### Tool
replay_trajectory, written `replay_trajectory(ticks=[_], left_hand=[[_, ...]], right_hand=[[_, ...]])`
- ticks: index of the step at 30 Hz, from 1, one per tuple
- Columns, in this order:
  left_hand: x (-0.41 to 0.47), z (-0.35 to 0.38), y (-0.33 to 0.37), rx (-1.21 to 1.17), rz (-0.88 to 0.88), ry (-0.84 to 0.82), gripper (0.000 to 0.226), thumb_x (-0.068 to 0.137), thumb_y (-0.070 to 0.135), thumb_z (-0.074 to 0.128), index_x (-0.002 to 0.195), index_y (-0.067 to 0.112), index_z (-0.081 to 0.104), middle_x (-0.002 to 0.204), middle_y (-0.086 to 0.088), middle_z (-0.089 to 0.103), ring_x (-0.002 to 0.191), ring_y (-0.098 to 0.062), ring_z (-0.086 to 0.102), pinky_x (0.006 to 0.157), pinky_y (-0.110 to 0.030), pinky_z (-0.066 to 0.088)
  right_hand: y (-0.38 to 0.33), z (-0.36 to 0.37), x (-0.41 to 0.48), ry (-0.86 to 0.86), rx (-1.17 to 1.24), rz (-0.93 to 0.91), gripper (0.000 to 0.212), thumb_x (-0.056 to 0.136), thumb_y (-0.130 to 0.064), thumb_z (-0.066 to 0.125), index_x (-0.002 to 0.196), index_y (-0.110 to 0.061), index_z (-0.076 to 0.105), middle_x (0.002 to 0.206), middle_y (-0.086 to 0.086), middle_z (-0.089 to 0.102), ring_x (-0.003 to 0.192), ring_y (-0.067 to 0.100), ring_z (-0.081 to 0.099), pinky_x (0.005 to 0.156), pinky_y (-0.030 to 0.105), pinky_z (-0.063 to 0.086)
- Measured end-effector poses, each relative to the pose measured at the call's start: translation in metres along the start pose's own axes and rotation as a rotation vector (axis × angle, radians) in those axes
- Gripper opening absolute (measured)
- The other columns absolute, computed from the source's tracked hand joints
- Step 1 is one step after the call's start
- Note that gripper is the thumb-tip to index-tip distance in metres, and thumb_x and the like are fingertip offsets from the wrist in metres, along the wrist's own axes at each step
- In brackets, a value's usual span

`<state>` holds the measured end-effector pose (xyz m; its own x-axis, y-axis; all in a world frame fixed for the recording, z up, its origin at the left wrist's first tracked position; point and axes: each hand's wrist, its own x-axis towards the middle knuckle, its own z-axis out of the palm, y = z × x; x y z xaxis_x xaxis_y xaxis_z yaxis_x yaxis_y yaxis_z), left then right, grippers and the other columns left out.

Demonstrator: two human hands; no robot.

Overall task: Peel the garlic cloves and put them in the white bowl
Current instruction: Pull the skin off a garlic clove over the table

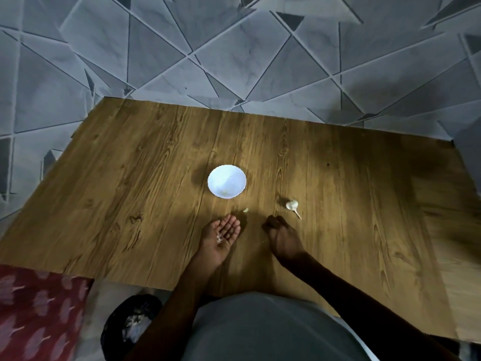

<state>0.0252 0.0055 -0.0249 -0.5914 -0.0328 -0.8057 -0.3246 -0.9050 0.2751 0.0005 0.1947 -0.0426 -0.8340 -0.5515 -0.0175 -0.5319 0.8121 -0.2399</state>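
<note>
The white bowl (226,181) stands in the middle of the wooden table (130,191), with a small pale bit inside near its front. A garlic bulb with a stem (292,206) lies to the bowl's right. One loose clove (245,210) lies just in front of the bowl. My left hand (223,237) rests palm up below the clove, fingers relaxed, with small bits of garlic skin (219,239) lying in the palm. My right hand (279,234) is palm down beside it with its fingers curled under; whether it holds anything is hidden.
A black bag (131,324) with pale scraps in it sits on the floor by the table's near left edge. A red patterned cloth (39,311) lies at the lower left. Grey triangle-patterned floor surrounds the table.
</note>
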Motion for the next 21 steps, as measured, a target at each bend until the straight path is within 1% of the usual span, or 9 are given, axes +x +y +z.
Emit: replay_trajectory(ticks=[2, 4, 7, 11, 15, 16, 18, 20, 21], left_hand=[[-0.001, -0.001, -0.002, 0.031, -0.003, 0.007, 0.036, 0.103, 0.016, 0.031, 0.1, -0.001, 0.062, 0.1, -0.015, 0.065, 0.093, -0.026, 0.062, 0.093, -0.037, 0.044], [-0.001, -0.001, -0.005, 0.039, -0.01, 0.012, 0.035, 0.103, 0.016, 0.031, 0.098, 0.0, 0.062, 0.099, -0.015, 0.065, 0.093, -0.026, 0.062, 0.093, -0.037, 0.044], [-0.004, 0.0, -0.009, 0.053, -0.018, 0.021, 0.035, 0.103, 0.016, 0.031, 0.097, -0.001, 0.062, 0.098, -0.015, 0.065, 0.092, -0.026, 0.062, 0.094, -0.037, 0.043], [-0.009, -0.003, -0.016, 0.063, -0.018, 0.032, 0.035, 0.102, 0.016, 0.032, 0.096, -0.001, 0.062, 0.099, -0.016, 0.065, 0.092, -0.027, 0.062, 0.093, -0.038, 0.044], [-0.015, -0.01, -0.018, 0.034, -0.001, 0.059, 0.035, 0.103, 0.016, 0.031, 0.096, -0.001, 0.061, 0.099, -0.016, 0.064, 0.091, -0.027, 0.061, 0.094, -0.038, 0.043], [-0.017, -0.013, -0.018, 0.019, 0.004, 0.063, 0.035, 0.103, 0.016, 0.031, 0.096, -0.001, 0.061, 0.099, -0.015, 0.064, 0.091, -0.026, 0.061, 0.094, -0.037, 0.043], [-0.024, -0.02, -0.017, -0.02, 0.014, 0.073, 0.035, 0.103, 0.016, 0.031, 0.095, -0.001, 0.061, 0.1, -0.015, 0.064, 0.09, -0.026, 0.061, 0.094, -0.037, 0.043], [-0.035, -0.026, -0.013, -0.054, 0.023, 0.08, 0.034, 0.102, 0.016, 0.033, 0.094, 0.0, 0.061, 0.099, -0.014, 0.064, 0.09, -0.025, 0.061, 0.089, -0.035, 0.046], [-0.043, -0.031, -0.01, -0.086, 0.028, 0.095, 0.033, 0.102, 0.016, 0.034, 0.093, 0.0, 0.062, 0.098, -0.014, 0.065, 0.088, -0.024, 0.062, 0.082, -0.033, 0.05]], right_hand=[[-0.003, 0.005, -0.011, 0.009, -0.02, -0.013, 0.016, 0.077, -0.007, 0.07, 0.093, -0.007, 0.073, 0.101, 0.011, 0.066, 0.087, 0.028, 0.065, 0.062, 0.035, 0.058], [-0.005, 0.01, -0.019, -0.001, 0.018, -0.007, 0.016, 0.073, -0.008, 0.077, 0.089, -0.009, 0.073, 0.098, 0.009, 0.066, 0.085, 0.026, 0.064, 0.062, 0.034, 0.057], [-0.01, 0.013, -0.029, 0.054, 0.055, -0.038, 0.013, 0.072, -0.008, 0.081, 0.081, -0.011, 0.072, 0.089, 0.006, 0.066, 0.077, 0.024, 0.064, 0.057, 0.03, 0.054], [-0.01, 0.015, -0.03, 0.1, 0.034, -0.055, 0.022, 0.065, -0.005, 0.081, 0.083, -0.008, 0.069, 0.085, 0.009, 0.066, 0.073, 0.026, 0.064, 0.056, 0.028, 0.051], [-0.015, 0.016, -0.022, 0.057, -0.009, 0.005, 0.035, 0.057, 0.002, 0.082, 0.089, 0.001, 0.069, 0.087, 0.017, 0.068, 0.076, 0.033, 0.067, 0.062, 0.034, 0.057], [-0.019, 0.015, -0.02, 0.055, 0.08, 0.052, 0.03, 0.063, 0.004, 0.079, 0.091, 0.002, 0.069, 0.088, 0.018, 0.069, 0.077, 0.033, 0.068, 0.062, 0.035, 0.057], [-0.034, 0.007, -0.017, 0.095, 0.388, 0.153, 0.012, 0.077, 0.003, 0.07, 0.086, -0.003, 0.069, 0.083, 0.01, 0.069, 0.074, 0.023, 0.066, 0.062, 0.026, 0.049], [-0.059, -0.002, -0.014, 0.109, 0.607, 0.183, 0.013, 0.084, 0.0, 0.065, 0.075, -0.01, 0.066, 0.075, -0.003, 0.068, 0.066, 0.009, 0.062, 0.061, 0.021, 0.043], [-0.076, -0.007, -0.013, 0.101, 0.67, 0.151, 0.016, 0.086, 0.0, 0.064, 0.074, -0.01, 0.067, 0.074, -0.006, 0.069, 0.066, 0.007, 0.062, 0.061, 0.018, 0.044]])
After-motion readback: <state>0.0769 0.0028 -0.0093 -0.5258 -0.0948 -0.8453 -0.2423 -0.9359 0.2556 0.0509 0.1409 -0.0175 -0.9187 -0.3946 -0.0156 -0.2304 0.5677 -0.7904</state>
